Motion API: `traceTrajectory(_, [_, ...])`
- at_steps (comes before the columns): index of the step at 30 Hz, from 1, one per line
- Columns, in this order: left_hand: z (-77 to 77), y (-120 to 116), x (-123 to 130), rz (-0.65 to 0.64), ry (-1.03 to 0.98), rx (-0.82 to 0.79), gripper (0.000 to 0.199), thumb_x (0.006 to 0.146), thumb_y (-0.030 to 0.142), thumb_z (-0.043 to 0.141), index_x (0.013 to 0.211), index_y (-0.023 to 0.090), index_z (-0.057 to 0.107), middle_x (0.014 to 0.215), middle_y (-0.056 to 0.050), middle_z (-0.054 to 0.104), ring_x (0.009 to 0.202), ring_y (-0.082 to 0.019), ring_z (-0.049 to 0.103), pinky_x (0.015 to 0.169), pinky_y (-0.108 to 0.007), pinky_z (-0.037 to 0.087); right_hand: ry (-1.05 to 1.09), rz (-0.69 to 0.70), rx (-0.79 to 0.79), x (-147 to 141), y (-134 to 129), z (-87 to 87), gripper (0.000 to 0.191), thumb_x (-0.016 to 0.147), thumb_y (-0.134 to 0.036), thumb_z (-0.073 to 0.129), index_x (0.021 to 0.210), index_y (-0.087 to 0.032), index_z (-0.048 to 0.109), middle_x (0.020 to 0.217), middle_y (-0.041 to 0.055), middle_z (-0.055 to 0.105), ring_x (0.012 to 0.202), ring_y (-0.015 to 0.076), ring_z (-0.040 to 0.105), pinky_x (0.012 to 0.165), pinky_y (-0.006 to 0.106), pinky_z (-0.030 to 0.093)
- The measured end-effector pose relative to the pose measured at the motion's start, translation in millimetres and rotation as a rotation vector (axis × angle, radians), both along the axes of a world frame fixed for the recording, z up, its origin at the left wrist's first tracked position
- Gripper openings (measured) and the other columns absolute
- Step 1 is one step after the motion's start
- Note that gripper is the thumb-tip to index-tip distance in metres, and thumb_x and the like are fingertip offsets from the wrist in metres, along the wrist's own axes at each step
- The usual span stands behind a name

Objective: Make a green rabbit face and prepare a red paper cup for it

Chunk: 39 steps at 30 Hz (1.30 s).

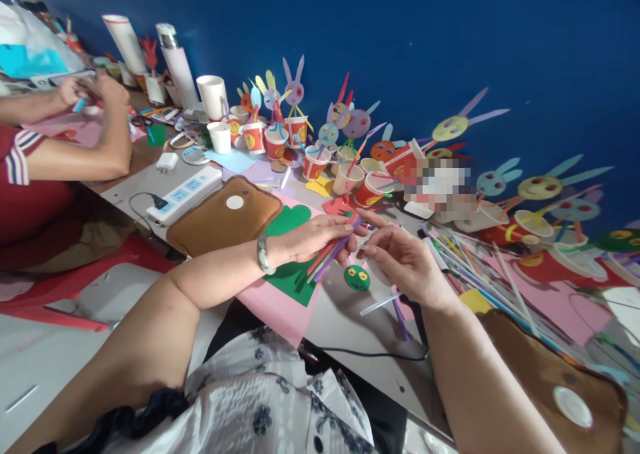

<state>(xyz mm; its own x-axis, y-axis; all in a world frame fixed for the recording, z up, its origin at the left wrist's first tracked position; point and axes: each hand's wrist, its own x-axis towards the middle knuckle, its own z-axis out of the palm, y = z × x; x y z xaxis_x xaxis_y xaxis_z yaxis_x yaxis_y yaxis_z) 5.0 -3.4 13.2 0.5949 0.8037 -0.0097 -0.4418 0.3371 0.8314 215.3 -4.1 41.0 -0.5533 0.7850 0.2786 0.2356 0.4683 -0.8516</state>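
Left hand (320, 235) holds purple and red strips (336, 254) above the counter (345, 317); right hand (405, 261) curls beside them, whether gripping anything cannot be told. Risk: a slack hold could spill strips onto the green face disc (357, 279).

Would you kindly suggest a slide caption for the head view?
Left hand holding coloured strips, right hand close by, with decorated cups beyond.

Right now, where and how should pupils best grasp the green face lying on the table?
Probably pinch the green face by its rim, coming from the near side: it looks flat and round, and grey tabletop borders that edge.
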Motion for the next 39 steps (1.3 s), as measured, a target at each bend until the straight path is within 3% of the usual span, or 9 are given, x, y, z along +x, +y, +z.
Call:
traceTrajectory(9, [0.9, 0, 1, -0.025, -0.025, -0.037, 0.021, 0.093, 0.031, 0.066, 0.102, 0.013, 0.059, 0.074, -0.002, 0.069, 0.059, -0.012, 0.067, 0.06, -0.025, 0.054, 0.003, 0.003, -0.042, -1, 0, -1.8, 0.016, 0.093, -0.041, 0.069, 0.084, -0.028, 0.068, 0.133, 0.006, 0.07, 0.15, 0.0322, 0.039, 0.117, 0.053, 0.039])
traceTrajectory(14, [-0.3, 0, 1, -0.017, -0.01, -0.059, 0.022, 0.092, 0.031, 0.068, 0.101, 0.014, 0.059, 0.07, -0.001, 0.067, 0.058, -0.011, 0.066, 0.06, -0.025, 0.054, -0.004, 0.004, -0.053, -3, -1, -0.3, 0.021, 0.093, -0.046, 0.069, 0.082, -0.028, 0.068, 0.11, 0.0084, 0.076, 0.147, 0.0331, 0.044, 0.117, 0.055, 0.039])
traceTrajectory(22, [1.5, -2, 0, 0.01, 0.037, -0.027, 0.025, 0.09, 0.029, 0.073, 0.103, 0.009, 0.067, 0.08, -0.006, 0.073, 0.065, -0.015, 0.071, 0.069, -0.03, 0.058, 0.03, -0.019, -0.126, 2, 1, -5.6, 0.02, 0.09, -0.046, 0.073, 0.085, -0.027, 0.066, 0.111, 0.0081, 0.076, 0.141, 0.0333, 0.051, 0.112, 0.052, 0.046])
traceTrajectory(27, [3.9, -4, 1, 0.033, 0.053, -0.033, 0.023, 0.088, 0.027, 0.075, 0.101, 0.008, 0.071, 0.083, -0.008, 0.075, 0.068, -0.015, 0.073, 0.072, -0.03, 0.059, 0.072, -0.025, -0.207, 4, 1, -6.0, 0.019, 0.088, -0.042, 0.076, 0.085, -0.026, 0.066, 0.133, 0.0075, 0.07, 0.13, 0.0323, 0.062, 0.101, 0.046, 0.055])
traceTrajectory(33, [9.3, -6, -3, 0.035, 0.077, -0.027, 0.023, 0.088, 0.027, 0.076, 0.099, 0.007, 0.073, 0.084, -0.009, 0.075, 0.066, -0.014, 0.072, 0.071, -0.029, 0.058, 0.118, -0.05, -0.23, -1, -3, 0.2, 0.022, 0.084, -0.045, 0.079, 0.082, -0.026, 0.067, 0.133, 0.0082, 0.07, 0.131, 0.0351, 0.061, 0.091, 0.044, 0.059])
traceTrajectory(39, [10.7, -6, -3, 0.051, 0.082, -0.05, 0.024, 0.082, 0.029, 0.081, 0.09, 0.007, 0.073, 0.081, -0.007, 0.074, 0.066, -0.011, 0.069, 0.069, -0.027, 0.058, 0.134, -0.054, -0.188, -3, -5, 3.4, 0.022, 0.084, -0.047, 0.079, 0.082, -0.027, 0.068, 0.12, 0.0086, 0.076, 0.127, 0.035, 0.064, 0.103, 0.051, 0.054])
